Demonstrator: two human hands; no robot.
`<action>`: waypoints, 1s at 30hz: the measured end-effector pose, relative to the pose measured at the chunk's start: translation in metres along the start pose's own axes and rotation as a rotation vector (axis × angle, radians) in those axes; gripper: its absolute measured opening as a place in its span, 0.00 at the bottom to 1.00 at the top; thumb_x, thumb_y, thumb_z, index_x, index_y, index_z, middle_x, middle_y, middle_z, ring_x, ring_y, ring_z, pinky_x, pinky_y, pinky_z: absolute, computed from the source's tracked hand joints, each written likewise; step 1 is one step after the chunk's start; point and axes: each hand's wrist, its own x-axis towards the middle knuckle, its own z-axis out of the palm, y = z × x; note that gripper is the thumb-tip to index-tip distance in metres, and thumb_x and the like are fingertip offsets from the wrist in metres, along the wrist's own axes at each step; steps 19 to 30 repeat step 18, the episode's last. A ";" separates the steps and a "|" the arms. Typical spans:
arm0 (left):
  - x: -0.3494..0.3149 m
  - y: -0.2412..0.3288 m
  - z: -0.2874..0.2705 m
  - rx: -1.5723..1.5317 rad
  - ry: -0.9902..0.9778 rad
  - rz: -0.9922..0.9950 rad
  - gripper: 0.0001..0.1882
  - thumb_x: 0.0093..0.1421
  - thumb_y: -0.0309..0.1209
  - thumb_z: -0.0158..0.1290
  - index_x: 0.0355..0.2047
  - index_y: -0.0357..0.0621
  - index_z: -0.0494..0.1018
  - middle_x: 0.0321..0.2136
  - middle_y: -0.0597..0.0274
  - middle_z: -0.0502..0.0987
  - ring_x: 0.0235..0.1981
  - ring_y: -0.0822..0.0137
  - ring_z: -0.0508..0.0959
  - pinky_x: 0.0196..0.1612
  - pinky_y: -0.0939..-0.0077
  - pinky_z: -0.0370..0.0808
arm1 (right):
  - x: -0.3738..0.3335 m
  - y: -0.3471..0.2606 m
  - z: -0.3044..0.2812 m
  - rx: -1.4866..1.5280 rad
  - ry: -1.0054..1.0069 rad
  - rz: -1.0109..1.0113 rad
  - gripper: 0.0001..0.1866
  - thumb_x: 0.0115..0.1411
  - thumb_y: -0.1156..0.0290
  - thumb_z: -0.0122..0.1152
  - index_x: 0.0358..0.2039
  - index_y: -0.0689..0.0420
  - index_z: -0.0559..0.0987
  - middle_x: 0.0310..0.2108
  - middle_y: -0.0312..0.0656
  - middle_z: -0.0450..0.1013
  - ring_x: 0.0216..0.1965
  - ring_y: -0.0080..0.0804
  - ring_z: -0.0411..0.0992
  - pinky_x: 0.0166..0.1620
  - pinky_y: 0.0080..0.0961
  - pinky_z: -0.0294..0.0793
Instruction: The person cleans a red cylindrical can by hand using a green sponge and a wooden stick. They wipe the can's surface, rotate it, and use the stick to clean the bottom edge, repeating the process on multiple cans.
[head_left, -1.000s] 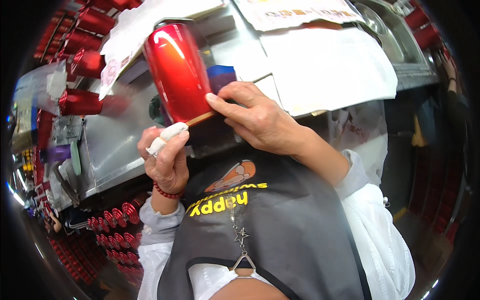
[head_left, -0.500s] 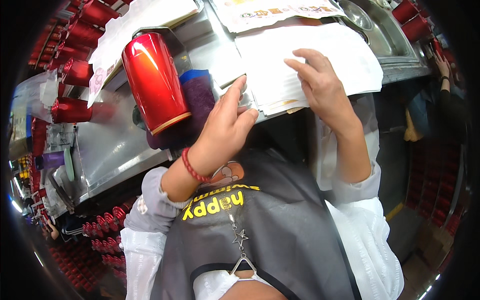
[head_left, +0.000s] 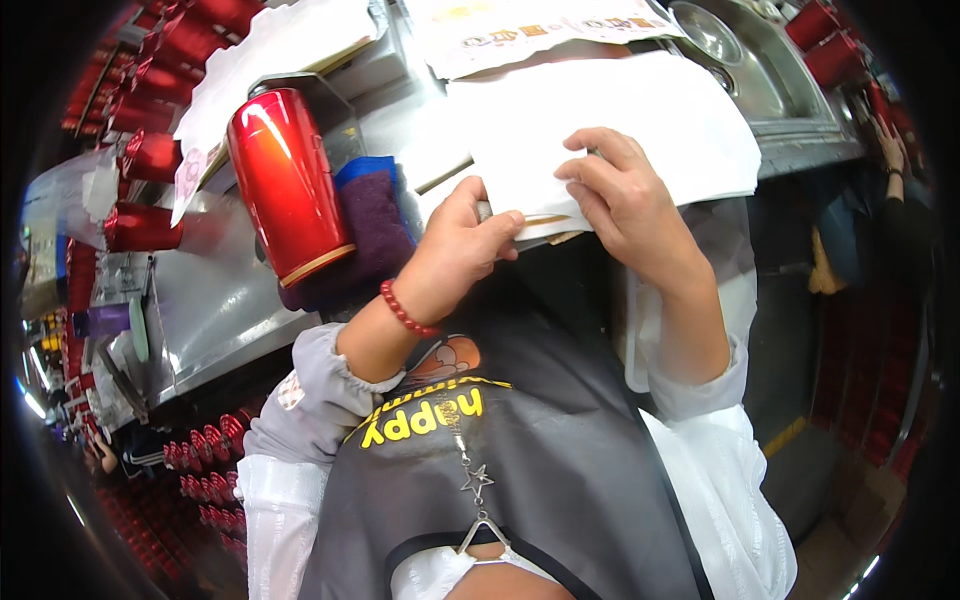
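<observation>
A stack of white sheets (head_left: 610, 110) lies on the workbench in front of me. My left hand (head_left: 465, 235) is at the stack's near left corner, fingers curled and thumb bent toward them. A small greyish bit shows between them, too little to name. Over the near part of the sheets is my right hand (head_left: 625, 195), its thumb and fingers drawn together in a pinch; anything in it is hidden. Left of my left hand, a glossy red cylinder (head_left: 285, 185) with a gold rim lies on a folded purple cloth (head_left: 375, 215) with a blue edge.
A printed sheet (head_left: 540, 35) lies beyond the stack, and a metal sink (head_left: 770, 70) is at the far right. More red cylinders (head_left: 150, 225) stand along the left. Another person's hand (head_left: 890, 150) shows at the right edge.
My left hand has gone from stretched fingers to curled ones at the stack's corner. My right hand has come slightly nearer and its fingers have drawn together. The view has shifted slightly.
</observation>
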 end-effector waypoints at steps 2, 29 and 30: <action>0.001 -0.006 0.003 -0.084 -0.001 0.039 0.23 0.68 0.32 0.56 0.60 0.42 0.65 0.41 0.66 0.77 0.32 0.80 0.77 0.22 0.88 0.66 | 0.000 -0.005 0.002 0.027 -0.022 -0.007 0.07 0.59 0.80 0.64 0.39 0.61 0.79 0.50 0.48 0.73 0.54 0.48 0.71 0.55 0.37 0.73; 0.001 -0.019 0.000 -0.078 -0.037 0.136 0.24 0.69 0.26 0.51 0.64 0.43 0.62 0.45 0.65 0.77 0.34 0.80 0.78 0.25 0.89 0.68 | 0.023 0.000 0.010 0.149 -0.040 0.050 0.04 0.60 0.77 0.64 0.33 0.60 0.76 0.49 0.49 0.73 0.55 0.48 0.70 0.57 0.39 0.71; 0.001 -0.019 0.000 -0.078 -0.037 0.136 0.24 0.69 0.26 0.51 0.64 0.43 0.62 0.45 0.65 0.77 0.34 0.80 0.78 0.25 0.89 0.68 | 0.023 0.000 0.010 0.149 -0.040 0.050 0.04 0.60 0.77 0.64 0.33 0.60 0.76 0.49 0.49 0.73 0.55 0.48 0.70 0.57 0.39 0.71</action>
